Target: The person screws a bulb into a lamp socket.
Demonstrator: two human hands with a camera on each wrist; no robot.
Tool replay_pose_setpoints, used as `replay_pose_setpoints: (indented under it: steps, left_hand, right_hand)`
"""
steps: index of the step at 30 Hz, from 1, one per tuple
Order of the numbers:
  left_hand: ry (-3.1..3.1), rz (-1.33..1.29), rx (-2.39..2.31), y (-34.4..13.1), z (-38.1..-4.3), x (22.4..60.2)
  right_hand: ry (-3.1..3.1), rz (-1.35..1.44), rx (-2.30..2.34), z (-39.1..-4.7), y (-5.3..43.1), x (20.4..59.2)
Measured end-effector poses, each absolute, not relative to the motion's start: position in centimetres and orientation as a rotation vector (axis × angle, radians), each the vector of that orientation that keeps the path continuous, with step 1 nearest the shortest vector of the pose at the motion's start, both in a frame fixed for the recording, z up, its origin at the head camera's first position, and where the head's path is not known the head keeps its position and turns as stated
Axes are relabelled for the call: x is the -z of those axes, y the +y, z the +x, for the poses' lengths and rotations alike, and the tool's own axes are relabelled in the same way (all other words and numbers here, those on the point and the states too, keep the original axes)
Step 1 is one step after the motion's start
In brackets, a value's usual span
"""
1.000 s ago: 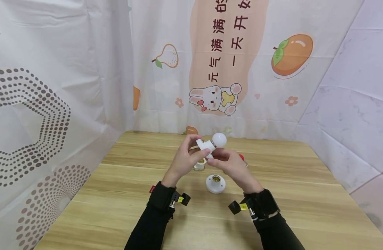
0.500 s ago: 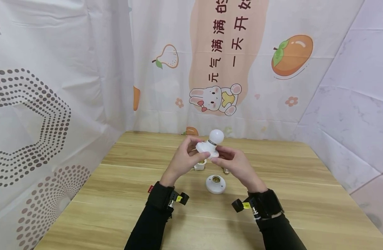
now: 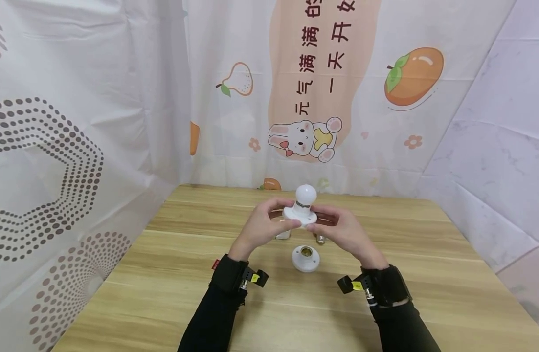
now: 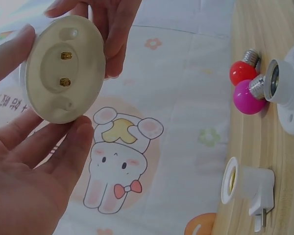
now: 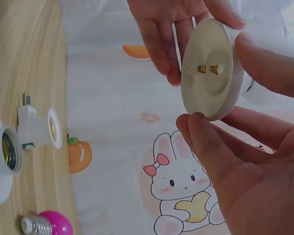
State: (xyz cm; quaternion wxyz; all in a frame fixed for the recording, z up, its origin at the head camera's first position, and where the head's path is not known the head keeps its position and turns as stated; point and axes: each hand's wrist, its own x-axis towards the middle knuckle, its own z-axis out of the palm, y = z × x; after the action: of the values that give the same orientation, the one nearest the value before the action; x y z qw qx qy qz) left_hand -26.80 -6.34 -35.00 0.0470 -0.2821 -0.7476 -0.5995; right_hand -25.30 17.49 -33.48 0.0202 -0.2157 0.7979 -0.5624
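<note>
Above the table, both hands hold a white round lamp holder (image 3: 291,213) by its rim, with a white light bulb (image 3: 306,194) standing upright in it. My left hand (image 3: 266,227) pinches the left side between thumb and fingers. On the opposite side, my right hand (image 3: 348,235) grips the rim the same way. The left wrist view shows the lamp holder's underside (image 4: 49,93) with two brass terminals. Below the hands, a second round lamp holder (image 3: 305,264) sits on the table with no bulb in its socket.
A white plug-in lamp socket (image 4: 262,188) stands on the wooden table (image 3: 164,274) behind the second holder. Near it lie a red bulb (image 4: 241,73) and a magenta bulb (image 4: 247,98). A printed curtain (image 3: 234,156) hangs behind the table.
The held lamp holder has turned from tipped sideways to nearly level, bringing its bulb from pointing right to upright. The right hand has shifted slightly rightward along the rim.
</note>
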Motion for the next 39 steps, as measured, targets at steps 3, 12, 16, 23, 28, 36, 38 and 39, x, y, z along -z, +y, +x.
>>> replay_pose_setpoints:
  steps: [3,12,16,23,28,36,38,39]
  left_hand:
    - [-2.308,-0.845,1.8,-5.7,-26.7,35.1]
    - [-2.339,-0.777,1.753,-3.4,-26.5,35.9]
    - [-2.318,-0.791,1.766,-2.0,-26.6,36.4]
    - [-2.353,-0.795,1.769,-0.1,-27.1,37.0]
    - [-2.43,-0.819,1.709,0.8,-27.1,37.4]
    - [-2.485,-0.939,1.588,2.7,-27.2,38.2]
    - [-2.519,-0.919,1.576,3.3,-27.2,38.4]
    - [-2.537,-0.906,1.57,3.5,-27.2,38.5]
  right_hand:
    - [2.5,-0.691,1.736,-25.3,17.9,33.6]
    - [2.607,-0.723,1.626,-25.3,19.7,33.4]
    - [2.642,-0.736,1.571,-25.4,20.7,33.5]
    - [2.657,-0.779,1.514,-25.7,22.2,33.8]
    - [2.707,-0.778,1.443,-25.6,23.4,34.2]
    - [2.764,-0.704,1.333,-25.4,25.4,35.3]
    - [2.783,-0.715,1.294,-25.3,25.9,35.5]
    - [2.793,-0.718,1.276,-25.3,26.1,35.5]
